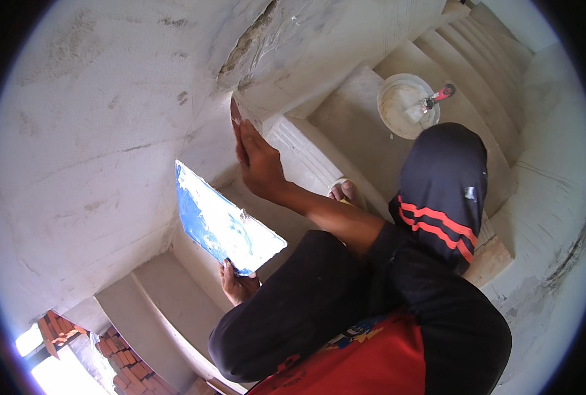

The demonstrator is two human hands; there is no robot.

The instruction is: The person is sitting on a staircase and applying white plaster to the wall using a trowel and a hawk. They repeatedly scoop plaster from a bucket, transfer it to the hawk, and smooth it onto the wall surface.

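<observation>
My left hand (237, 283) grips the lower edge of a flat blue board (201, 207) smeared thickly with white putty. The board is held tilted beside my bent knee, below the wall. Out at arm's length, my right hand (261, 163) is closed on a thin, flat putty blade (235, 113), seen nearly edge-on. Its far end meets the pale plaster wall (102, 118) near a corner. My palm and fingers hide the rest of the blade. A rough, dark crack (248, 43) runs up the wall above it.
A white bucket (386, 125) of putty stands on the stair landing to the right. A red-handled scraper (441, 94) rests in it. Concrete steps (464, 66) rise at the far right; others (148, 322) descend at lower left, where stacked red bricks (131, 368) show. My foot (343, 191) is on a step.
</observation>
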